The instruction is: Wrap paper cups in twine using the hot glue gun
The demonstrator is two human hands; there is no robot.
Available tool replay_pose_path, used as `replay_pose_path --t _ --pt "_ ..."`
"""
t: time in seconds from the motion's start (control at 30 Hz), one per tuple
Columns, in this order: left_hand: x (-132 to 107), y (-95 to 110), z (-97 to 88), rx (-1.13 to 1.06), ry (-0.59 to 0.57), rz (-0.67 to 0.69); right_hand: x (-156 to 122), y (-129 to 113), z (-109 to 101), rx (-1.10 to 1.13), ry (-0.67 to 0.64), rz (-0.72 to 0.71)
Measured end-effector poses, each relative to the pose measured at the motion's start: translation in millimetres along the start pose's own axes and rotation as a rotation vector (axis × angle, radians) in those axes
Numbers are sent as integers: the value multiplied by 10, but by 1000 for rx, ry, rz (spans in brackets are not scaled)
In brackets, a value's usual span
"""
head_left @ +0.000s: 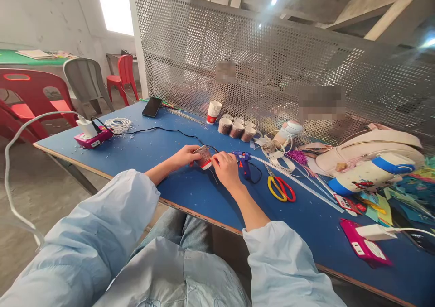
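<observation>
Over the front of the blue table, a paper cup (204,155) lies tilted between my hands. Greyish-brown cord wraps most of its side, and a red and white band shows bare at one end. My left hand (186,157) grips the cup from the left, thumb on top. At the red end, my right hand (225,167) has its fingertips pinched against the cup, with a thin strand of cord (214,176) hanging just below. A blue glue gun (243,162) lies right of my right hand. Scissors (281,188) with yellow and red handles rest beyond it.
Several cord-wrapped cups (237,128) stand near the perforated metal screen (258,67), beside a stack of paper cups (214,111). A phone (152,107) lies at the back left. Pink power strips (94,137) sit at both sides. A bottle (370,173) and bag (353,151) occupy the right.
</observation>
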State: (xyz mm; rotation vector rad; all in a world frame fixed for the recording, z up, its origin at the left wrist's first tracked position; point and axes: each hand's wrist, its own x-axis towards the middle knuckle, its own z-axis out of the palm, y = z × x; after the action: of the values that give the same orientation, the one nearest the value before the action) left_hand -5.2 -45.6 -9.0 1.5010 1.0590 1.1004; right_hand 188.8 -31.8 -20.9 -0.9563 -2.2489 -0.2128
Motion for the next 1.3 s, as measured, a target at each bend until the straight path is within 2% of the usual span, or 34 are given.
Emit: replay_pose_path --t 0.23,0.47,0.7,0.83,1.03,1.3 --pt "-44 48 2 -30 -34 -30 -37 -33 -49 119 -11 37" --pt "-83 115 20 -100 -63 -12 -89 -15 -87 325 61 222" --pt "-69 64 -19 -138 -39 7 -111 -79 -115 529 65 348" --pt "-84 91 26 -136 -86 -5 -123 -100 -90 574 65 318" --pt "-115 117 59 -123 -142 -48 -140 -132 -92 548 97 171" --pt "-117 133 56 -92 -119 2 -121 -122 -149 427 157 92"
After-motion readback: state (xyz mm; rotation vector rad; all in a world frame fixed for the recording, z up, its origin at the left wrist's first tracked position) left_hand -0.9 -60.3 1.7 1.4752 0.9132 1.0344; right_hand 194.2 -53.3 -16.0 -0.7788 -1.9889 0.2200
